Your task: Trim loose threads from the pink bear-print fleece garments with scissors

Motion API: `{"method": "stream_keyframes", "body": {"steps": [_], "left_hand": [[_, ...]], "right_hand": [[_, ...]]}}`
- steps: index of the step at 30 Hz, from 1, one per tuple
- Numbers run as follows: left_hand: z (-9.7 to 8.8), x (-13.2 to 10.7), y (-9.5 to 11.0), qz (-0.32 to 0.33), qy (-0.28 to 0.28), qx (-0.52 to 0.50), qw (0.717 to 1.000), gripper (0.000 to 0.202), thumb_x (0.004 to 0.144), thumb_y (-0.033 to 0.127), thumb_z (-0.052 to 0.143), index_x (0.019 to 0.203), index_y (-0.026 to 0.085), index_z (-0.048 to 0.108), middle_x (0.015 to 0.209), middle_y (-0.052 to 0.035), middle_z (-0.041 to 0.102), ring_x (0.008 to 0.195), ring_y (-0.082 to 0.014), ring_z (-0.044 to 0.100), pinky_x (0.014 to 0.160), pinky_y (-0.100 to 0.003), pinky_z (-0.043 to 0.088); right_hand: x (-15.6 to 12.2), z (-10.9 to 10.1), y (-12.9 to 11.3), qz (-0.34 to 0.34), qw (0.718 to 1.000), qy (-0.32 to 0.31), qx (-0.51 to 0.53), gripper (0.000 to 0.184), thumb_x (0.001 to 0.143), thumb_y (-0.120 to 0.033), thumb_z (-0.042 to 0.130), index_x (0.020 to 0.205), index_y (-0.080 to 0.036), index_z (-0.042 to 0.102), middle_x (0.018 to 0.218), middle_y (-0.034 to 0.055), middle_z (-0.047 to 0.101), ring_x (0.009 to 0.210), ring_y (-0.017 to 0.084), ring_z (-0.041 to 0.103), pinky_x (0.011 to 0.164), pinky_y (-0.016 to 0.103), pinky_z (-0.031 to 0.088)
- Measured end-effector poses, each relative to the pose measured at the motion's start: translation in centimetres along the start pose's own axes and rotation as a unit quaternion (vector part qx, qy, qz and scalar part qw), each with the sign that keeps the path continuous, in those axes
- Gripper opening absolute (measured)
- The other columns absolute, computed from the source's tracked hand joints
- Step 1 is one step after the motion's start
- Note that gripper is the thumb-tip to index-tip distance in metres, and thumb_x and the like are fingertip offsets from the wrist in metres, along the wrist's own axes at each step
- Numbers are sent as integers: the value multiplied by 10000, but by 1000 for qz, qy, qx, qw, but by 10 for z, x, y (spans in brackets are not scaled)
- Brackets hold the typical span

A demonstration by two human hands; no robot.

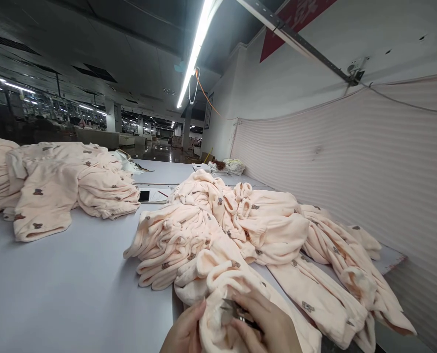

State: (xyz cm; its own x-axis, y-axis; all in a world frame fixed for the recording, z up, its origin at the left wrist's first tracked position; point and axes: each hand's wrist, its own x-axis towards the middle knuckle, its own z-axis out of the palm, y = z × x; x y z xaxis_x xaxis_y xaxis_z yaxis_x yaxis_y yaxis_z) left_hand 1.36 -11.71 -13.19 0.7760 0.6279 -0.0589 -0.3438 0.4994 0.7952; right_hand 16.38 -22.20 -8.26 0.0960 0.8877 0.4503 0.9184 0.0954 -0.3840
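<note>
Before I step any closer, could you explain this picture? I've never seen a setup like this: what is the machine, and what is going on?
There is no machine here: these are a person's own bare hands, seen by a camera worn on that person's head, looking forward and down. The left hand grips a pale pink plush garment. The right hand holds what look like small metal thread snips, blades close to the fabric; they are partly covered, so their exact kind is uncertain. On the pale table lie more such pieces, with small grey-brown motifs: a stack to the left and a loose heap ahead. Between them are what looks like a phone and a sheet of paper.
</note>
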Motion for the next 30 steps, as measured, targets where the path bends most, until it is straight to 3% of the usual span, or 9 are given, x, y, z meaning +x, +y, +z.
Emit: {"method": "stream_keyframes", "body": {"steps": [4, 9, 12, 15, 17, 19, 21, 26, 30], "left_hand": [[3, 0, 2, -4, -18, -21, 1000, 389, 798, 468, 571, 1080, 228, 692, 1020, -90, 729, 1111, -318, 594, 964, -444, 455], [9, -4, 8, -24, -65, -88, 994, 397, 803, 419, 580, 1100, 177, 683, 1112, -109, 698, 1168, -328, 549, 1014, -488, 400], [8, -3, 4, -8, -78, -97, 992, 385, 828, 400, 560, 1126, 184, 671, 1219, -104, 650, 1247, -315, 482, 1071, -492, 333], [4, 5, -9, 39, -54, 22, 998, 415, 841, 405, 560, 1226, 255, 601, 1390, -55, 517, 1353, -270, 347, 1137, -454, 236], [0, 18, -20, 88, -27, 183, 979, 465, 858, 406, 539, 1310, 302, 510, 1498, -19, 363, 1409, -237, 226, 1164, -436, 157], [-7, 37, -30, 128, -8, 332, 934, 497, 879, 403, 493, 1362, 302, 437, 1543, -21, 258, 1428, -226, 162, 1164, -439, 147], [-16, 60, -36, 151, 5, 403, 903, 526, 883, 392, 471, 1389, 262, 401, 1551, -51, 229, 1430, -231, 153, 1157, -442, 170], [-45, 111, -32, 181, 45, 422, 887, 589, 860, 373, 493, 1395, 158, 376, 1537, -129, 248, 1424, -260, 169, 1159, -450, 139], [-65, 135, -16, 195, 63, 410, 889, 594, 810, 372, 551, 1346, 145, 431, 1519, -129, 296, 1419, -263, 185, 1169, -418, 103]], "right_hand": [[-1, 4, -9, -38, 994, 4, -106, 226, 850, -278, 560, 1054, -254, 653, 935, 61, 718, 768, 230, 691, 653, 288, 536], [0, 9, -12, -36, 991, -10, -128, 235, 860, -303, 544, 1067, -252, 642, 908, 66, 710, 756, 234, 680, 647, 296, 520], [0, 5, -8, 13, 998, 1, -54, 217, 892, -288, 502, 1056, -262, 642, 947, 55, 696, 833, 221, 668, 700, 287, 505], [6, 7, 6, 99, 991, 37, 87, 218, 893, -315, 523, 1071, -248, 629, 1004, 49, 683, 922, 210, 639, 778, 281, 482], [14, 17, 22, 145, 973, 62, 168, 220, 885, -354, 534, 1017, -213, 641, 950, 49, 690, 860, 207, 633, 759, 289, 475], [25, 31, 38, 168, 959, 76, 215, 242, 881, -386, 528, 939, -181, 643, 865, 42, 684, 777, 199, 619, 712, 290, 472], [34, 42, 50, 175, 953, 83, 234, 269, 895, -390, 494, 920, -157, 627, 858, 50, 674, 787, 200, 613, 713, 293, 474], [26, 45, 42, 160, 951, 64, 258, 241, 900, -352, 489, 964, -159, 619, 928, 61, 673, 850, 196, 618, 745, 278, 470], [-18, 57, 23, 118, 962, -72, 236, 201, 744, -268, 652, 934, -203, 656, 870, 15, 700, 795, 186, 645, 720, 242, 467]]}}
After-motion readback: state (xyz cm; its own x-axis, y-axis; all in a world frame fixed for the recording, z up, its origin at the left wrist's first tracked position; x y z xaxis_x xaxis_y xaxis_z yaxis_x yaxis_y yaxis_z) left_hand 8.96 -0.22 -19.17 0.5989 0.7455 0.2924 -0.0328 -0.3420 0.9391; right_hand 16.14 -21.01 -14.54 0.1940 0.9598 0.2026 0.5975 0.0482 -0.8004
